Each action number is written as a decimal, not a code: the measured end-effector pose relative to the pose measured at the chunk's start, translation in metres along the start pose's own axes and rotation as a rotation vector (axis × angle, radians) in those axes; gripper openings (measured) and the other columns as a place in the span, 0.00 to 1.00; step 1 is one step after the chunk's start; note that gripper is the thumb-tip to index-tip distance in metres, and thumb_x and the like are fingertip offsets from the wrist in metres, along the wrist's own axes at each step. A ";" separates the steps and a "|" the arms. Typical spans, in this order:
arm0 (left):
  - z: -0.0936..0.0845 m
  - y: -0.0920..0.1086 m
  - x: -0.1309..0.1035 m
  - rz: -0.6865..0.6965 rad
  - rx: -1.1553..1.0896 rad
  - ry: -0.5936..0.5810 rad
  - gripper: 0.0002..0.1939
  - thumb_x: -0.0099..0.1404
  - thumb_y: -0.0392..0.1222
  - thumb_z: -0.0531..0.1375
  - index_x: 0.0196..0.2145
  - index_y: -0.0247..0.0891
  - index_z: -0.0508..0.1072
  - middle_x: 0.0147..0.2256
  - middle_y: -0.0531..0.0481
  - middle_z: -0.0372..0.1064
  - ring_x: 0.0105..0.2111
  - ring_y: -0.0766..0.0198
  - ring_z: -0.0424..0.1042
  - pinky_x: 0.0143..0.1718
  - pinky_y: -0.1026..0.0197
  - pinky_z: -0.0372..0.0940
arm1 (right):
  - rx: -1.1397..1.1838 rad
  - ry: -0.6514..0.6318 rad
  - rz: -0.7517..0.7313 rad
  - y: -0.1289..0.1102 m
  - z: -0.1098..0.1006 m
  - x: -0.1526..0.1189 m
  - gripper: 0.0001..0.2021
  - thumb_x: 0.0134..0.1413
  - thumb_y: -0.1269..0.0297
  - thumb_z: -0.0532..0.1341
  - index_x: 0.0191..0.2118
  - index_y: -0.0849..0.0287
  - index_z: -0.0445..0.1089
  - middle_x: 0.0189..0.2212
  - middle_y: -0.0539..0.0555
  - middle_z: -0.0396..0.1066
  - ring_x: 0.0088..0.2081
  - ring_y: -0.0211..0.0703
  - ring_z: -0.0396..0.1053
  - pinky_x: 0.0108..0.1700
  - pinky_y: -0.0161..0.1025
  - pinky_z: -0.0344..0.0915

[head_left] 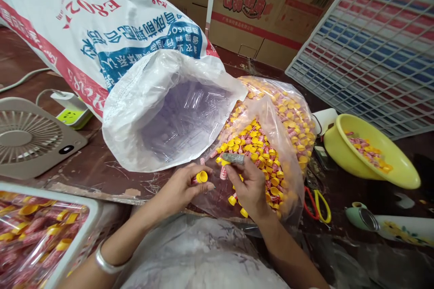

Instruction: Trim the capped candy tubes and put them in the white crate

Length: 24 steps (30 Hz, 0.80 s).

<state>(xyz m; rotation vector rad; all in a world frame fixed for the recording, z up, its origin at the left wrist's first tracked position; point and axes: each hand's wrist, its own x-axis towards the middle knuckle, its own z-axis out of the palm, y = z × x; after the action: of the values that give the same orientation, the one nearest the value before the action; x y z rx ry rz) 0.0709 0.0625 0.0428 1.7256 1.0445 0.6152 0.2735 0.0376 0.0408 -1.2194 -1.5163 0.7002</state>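
While the two hands work apart from each other above the dark table edge, the left hand [190, 185] pinches a yellow-capped piece [202, 176] between thumb and fingers, its round open cap turned toward the viewer, and the right hand [251, 189] grips another capped piece [223, 172] at its yellow top, the red-and-white patterned body hanging below. A rough grey wrap [233, 158] covers a right fingertip. Just beyond and beside the right hand, a heap of similar pieces [256, 144] spills from the mouth of a thin, wrinkled clear plastic bag [266, 110], a few lying loose near the palm. Ahead of the left hand gapes a printed white sack [118, 22], its glossy, crumpled mouth folded back around clear contents too indistinct to name. By the left forearm, which wears a smooth silver bangle [110, 259], stands a white-rimmed tub [90, 203] full of clear tubes with yellow caps; a ribbed beige fan [37, 140] sits farther off. To the right, scissors [317, 205] with red and yellow handles lie beside the bag, and a smooth yellow bowl [352, 158] tilts, holding more pieces. Cardboard boxes [261, 31] and a white wire grid [373, 49] close off the far side.
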 end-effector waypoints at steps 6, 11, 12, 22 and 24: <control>0.012 0.001 -0.006 -0.045 -0.267 -0.062 0.15 0.65 0.51 0.62 0.40 0.37 0.75 0.30 0.55 0.66 0.31 0.64 0.62 0.34 0.64 0.57 | -0.034 0.066 -0.009 0.007 0.004 -0.007 0.08 0.63 0.63 0.63 0.47 0.54 0.73 0.42 0.55 0.78 0.43 0.46 0.76 0.49 0.44 0.73; 0.015 0.003 -0.005 -0.071 -0.475 -0.071 0.14 0.63 0.51 0.63 0.36 0.35 0.75 0.31 0.53 0.67 0.33 0.64 0.62 0.36 0.64 0.57 | -0.102 -0.176 -0.100 -0.006 -0.001 -0.002 0.07 0.66 0.62 0.59 0.46 0.54 0.72 0.42 0.54 0.76 0.45 0.46 0.75 0.51 0.43 0.71; 0.015 0.003 -0.005 -0.092 -0.521 -0.066 0.15 0.63 0.51 0.64 0.35 0.35 0.74 0.31 0.53 0.67 0.32 0.64 0.62 0.36 0.64 0.58 | -0.131 -0.230 -0.149 -0.008 -0.003 -0.002 0.09 0.66 0.59 0.60 0.48 0.55 0.71 0.44 0.55 0.75 0.48 0.47 0.73 0.53 0.45 0.70; 0.034 -0.006 -0.008 -0.285 -0.934 -0.145 0.17 0.58 0.52 0.69 0.34 0.34 0.75 0.30 0.50 0.71 0.31 0.65 0.69 0.37 0.63 0.63 | -0.501 -0.200 -0.316 0.007 0.017 -0.029 0.28 0.44 0.48 0.72 0.45 0.58 0.63 0.40 0.59 0.69 0.44 0.56 0.69 0.45 0.53 0.72; 0.038 -0.011 -0.010 -0.319 -0.940 -0.211 0.19 0.55 0.51 0.71 0.35 0.33 0.75 0.30 0.50 0.72 0.30 0.64 0.70 0.36 0.62 0.64 | -0.506 -0.273 -0.313 0.005 0.014 -0.029 0.29 0.42 0.47 0.73 0.43 0.58 0.63 0.39 0.58 0.69 0.43 0.56 0.70 0.45 0.53 0.72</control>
<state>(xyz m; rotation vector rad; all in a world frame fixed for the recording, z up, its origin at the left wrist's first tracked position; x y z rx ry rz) 0.0917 0.0368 0.0183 0.7616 0.6804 0.5681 0.2608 0.0145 0.0217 -1.2396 -2.1446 0.2847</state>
